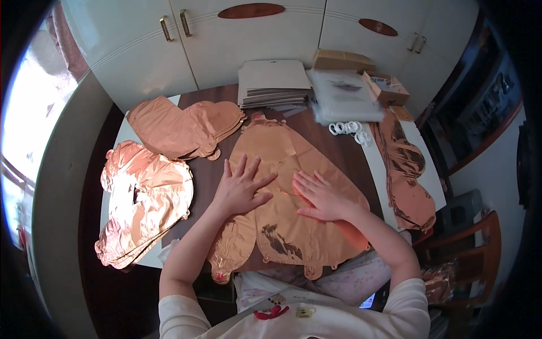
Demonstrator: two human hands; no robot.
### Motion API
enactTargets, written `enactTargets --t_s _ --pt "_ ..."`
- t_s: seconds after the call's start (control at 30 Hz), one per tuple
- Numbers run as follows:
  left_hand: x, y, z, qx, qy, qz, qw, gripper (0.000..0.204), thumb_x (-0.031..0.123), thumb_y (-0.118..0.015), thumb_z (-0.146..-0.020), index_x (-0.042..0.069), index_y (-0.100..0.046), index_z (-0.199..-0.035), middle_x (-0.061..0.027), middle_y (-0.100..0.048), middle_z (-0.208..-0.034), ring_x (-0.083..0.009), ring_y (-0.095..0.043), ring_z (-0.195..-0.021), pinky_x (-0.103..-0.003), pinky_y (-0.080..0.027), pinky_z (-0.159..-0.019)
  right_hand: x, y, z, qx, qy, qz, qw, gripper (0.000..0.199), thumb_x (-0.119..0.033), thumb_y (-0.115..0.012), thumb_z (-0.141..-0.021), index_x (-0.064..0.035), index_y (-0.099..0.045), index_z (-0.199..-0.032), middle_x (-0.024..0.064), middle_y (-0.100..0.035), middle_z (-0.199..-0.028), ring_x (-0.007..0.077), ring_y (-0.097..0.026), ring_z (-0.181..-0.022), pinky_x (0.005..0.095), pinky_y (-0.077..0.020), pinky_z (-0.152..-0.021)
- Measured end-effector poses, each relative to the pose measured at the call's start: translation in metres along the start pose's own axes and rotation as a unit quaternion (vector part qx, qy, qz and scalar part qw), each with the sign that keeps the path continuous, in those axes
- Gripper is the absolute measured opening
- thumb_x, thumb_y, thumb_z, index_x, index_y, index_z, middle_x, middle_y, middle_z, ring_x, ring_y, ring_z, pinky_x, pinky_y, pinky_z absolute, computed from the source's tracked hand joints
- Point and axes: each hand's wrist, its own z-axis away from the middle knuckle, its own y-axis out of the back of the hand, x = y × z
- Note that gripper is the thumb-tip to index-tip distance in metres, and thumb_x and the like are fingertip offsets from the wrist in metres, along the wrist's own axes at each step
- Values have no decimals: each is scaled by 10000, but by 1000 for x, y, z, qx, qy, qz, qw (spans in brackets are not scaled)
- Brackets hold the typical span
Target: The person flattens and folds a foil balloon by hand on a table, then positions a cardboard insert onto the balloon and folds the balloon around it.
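Head view: cream cabinets (pixel 254 39) stand behind a brown tabletop (pixel 344 158), where a flat copper foil balloon (pixel 285 212) lies centrally. The left hand (pixel 241 192), fingers splayed, and flattened right hand (pixel 323 199) press it, gripping nothing. Smoothing seems in hand; the next move calls for even pressure.

Top (pixel 355 325): white, a red bow-like trim (pixel 271 312) on its front
Sleeves (pixel 183 317): white, short, either side of the trim
Patch (pixel 305 312): small, pale yellow-green, just right of the trim
Trousers (pixel 344 278): pale with pinkish flowers, beyond the trim
Left hand (pixel 240 192) and right hand (pixel 323 199): bare
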Motion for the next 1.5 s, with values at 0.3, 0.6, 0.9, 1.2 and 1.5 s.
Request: enactTargets --t_s 0.3,0.6,0.9,1.2,1.5 --pt "1 3 -1 -11 1 2 1000 553 602 -441 -848 389 -422 -1357 -149 -310 -1463 -393 -245 -1363 -676 -158 -1027 44 9 -21 119 -13 -74 990 450 -274 -592 -879 -100 -526 -1289 71 -523 -1322 264 -400 -1304 483 -217 -1110" --pt "1 2 0 3 -1 24 1000 531 567 -483 -842 344 -464 -1323 -153 -336 -1439 -397 -257 -1354 -683 -160 -1027 51 10 -29 92 -7 -36 995 534 -393 -613 -839 -117 -527 -1289 48 -509 -1339 238 -380 -1317 457 -234 -1104" --pt "-1 -1 0 18 -5 36 999 505 559 -499 -835 322 -501 -1281 -151 -353 -1424 -406 -265 -1347 -682 -172 -1024 50 15 -33 106 7 -6 994 588 -430 -621 -815 -79 -526 -1277 47 -500 -1348 232 -371 -1323 424 -266 -1088" --pt "0 1 -2 12 -2 38 999 506 562 -507 -831 323 -506 -1277 -145 -353 -1426 -403 -252 -1354 -680 -170 -1026 57 19 -37 22 -11 -15 1000 681 -503 -619 -793 -77 -498 -1311 56 -457 -1391 251 -341 -1342 412 -272 -1078" --pt "0 3 -2 -16 5 37 999 532 578 -504 -830 323 -495 -1297 -138 -321 -1450 -403 -225 -1363 -655 -146 -1045 45 48 -53 -151 -44 63 986 1106 -631 -696 -617 -59 -242 -1447 94 -208 -1523 266 -133 -1419 460 -130 -1139"
